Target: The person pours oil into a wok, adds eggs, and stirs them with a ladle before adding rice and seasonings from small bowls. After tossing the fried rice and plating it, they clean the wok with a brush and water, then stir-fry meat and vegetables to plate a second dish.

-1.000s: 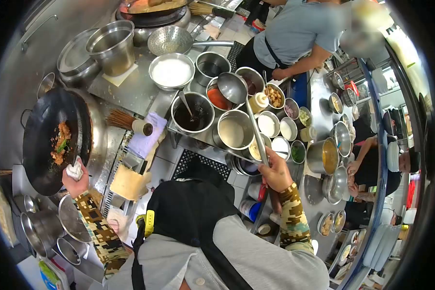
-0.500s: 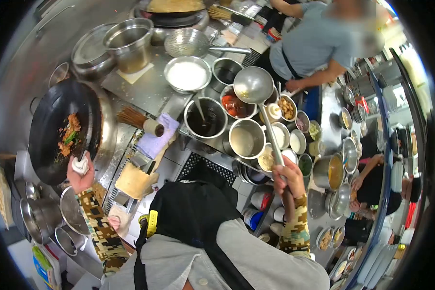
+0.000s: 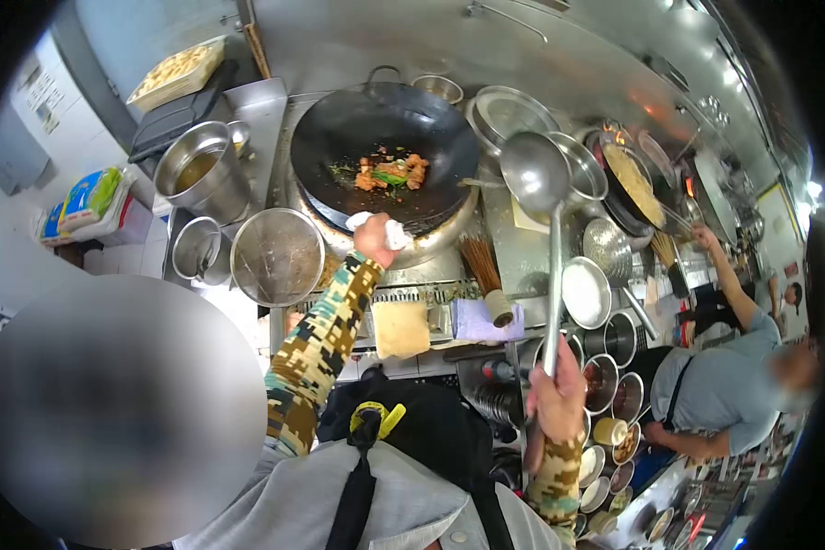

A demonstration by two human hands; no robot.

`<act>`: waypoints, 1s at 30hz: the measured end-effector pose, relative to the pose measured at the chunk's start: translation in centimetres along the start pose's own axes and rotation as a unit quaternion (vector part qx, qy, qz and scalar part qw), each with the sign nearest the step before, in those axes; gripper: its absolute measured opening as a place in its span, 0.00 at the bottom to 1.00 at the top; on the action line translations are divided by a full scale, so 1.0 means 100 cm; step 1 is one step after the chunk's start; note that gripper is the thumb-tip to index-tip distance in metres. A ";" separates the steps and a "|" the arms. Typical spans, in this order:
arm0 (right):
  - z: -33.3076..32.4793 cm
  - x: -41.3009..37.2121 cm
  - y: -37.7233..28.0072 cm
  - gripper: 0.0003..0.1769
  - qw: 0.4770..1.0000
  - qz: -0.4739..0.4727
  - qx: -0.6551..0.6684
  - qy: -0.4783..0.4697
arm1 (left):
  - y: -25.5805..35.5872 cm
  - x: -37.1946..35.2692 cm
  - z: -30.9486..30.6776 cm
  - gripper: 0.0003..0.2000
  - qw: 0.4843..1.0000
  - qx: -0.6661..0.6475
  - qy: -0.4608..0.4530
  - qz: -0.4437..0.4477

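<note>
My left hand is closed on a white cloth at the near rim of a black wok. Inside the wok lie browned pieces of food with some green vegetable. My right hand grips the long handle of a metal ladle. The ladle's bowl is raised, to the right of the wok, and looks empty. Between wok and ladle a bamboo brush rests near a folded purple cloth. A tan cloth hangs at the stove's front edge.
A strainer and a tall pot stand left of the wok. On the right are a bowl of white contents, a perforated skimmer and several seasoning pots. A co-worker reaches toward a second wok.
My view has swung left, from the seasoning pots to the wok. My left hand stays at the wok's rim with the cloth; the ladle, still in my right hand, is now nearer the wok.
</note>
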State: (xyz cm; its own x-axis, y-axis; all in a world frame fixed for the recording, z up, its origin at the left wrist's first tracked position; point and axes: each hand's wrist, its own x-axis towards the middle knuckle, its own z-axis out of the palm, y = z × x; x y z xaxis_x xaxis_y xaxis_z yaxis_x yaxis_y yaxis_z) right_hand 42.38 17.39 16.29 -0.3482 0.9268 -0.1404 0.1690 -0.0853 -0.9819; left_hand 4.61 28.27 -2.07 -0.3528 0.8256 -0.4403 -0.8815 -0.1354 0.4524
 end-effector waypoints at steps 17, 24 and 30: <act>0.071 0.225 0.010 0.34 0.810 -0.219 -0.533 -0.108 | -0.045 -0.071 -0.036 0.10 0.997 0.040 0.006 -0.070; 0.031 0.153 -0.037 0.34 0.849 -0.129 -0.473 -0.196 | -0.018 -0.057 -0.080 0.12 0.792 0.567 -0.121 0.190; -0.039 0.157 -0.100 0.32 0.768 -0.070 -0.547 -0.325 | 0.054 -0.115 0.036 0.11 0.991 0.057 0.007 -0.119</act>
State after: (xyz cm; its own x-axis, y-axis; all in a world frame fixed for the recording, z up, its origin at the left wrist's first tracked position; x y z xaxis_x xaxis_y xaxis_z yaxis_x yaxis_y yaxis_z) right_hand 38.78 34.18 24.44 -0.7600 0.4900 -0.4270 0.6383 0.6864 -0.3484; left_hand 5.02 20.04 8.22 -0.1439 0.8183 -0.5565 -0.8991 0.1268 0.4189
